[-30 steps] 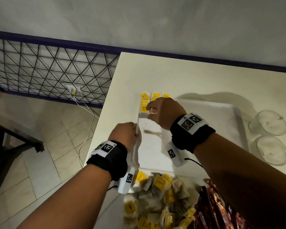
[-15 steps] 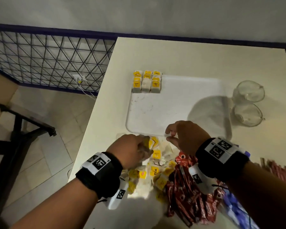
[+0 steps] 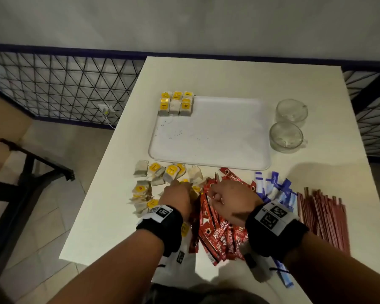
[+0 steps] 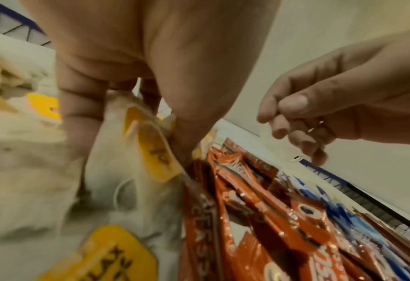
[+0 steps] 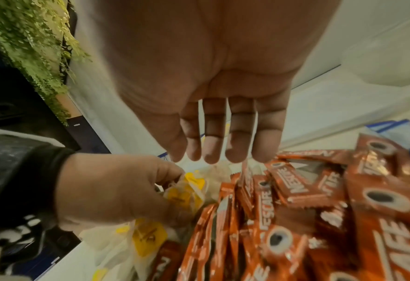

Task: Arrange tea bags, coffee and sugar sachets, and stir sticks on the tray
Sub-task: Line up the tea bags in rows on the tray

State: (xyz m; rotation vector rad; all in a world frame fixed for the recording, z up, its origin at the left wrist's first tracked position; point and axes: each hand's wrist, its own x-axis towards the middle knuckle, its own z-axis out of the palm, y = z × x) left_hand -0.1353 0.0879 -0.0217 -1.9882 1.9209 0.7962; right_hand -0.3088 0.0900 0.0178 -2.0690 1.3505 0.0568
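The left hand [image 3: 177,195] has its fingers [image 4: 78,121] pinched on a white paper tea bag with a yellow tag [image 4: 136,152] in the loose tea-bag pile [image 3: 149,183]. The right hand [image 3: 229,199] hovers over red coffee sachets [image 3: 217,235], fingers [image 5: 213,140] loosely extended, holding nothing. On the cream table [image 3: 228,77], the white rectangular tray [image 3: 211,132] carries tea bags [image 3: 176,103] in its far-left corner, the rest bare. Right: blue-white sugar sachets [image 3: 274,189], red stir sticks [image 3: 323,216], two glass cups [image 3: 289,126]. A metal mesh fence [image 3: 59,84] stands left of the table.

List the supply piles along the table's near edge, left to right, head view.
tea bags → coffee sachets → sugar sachets → stir sticks
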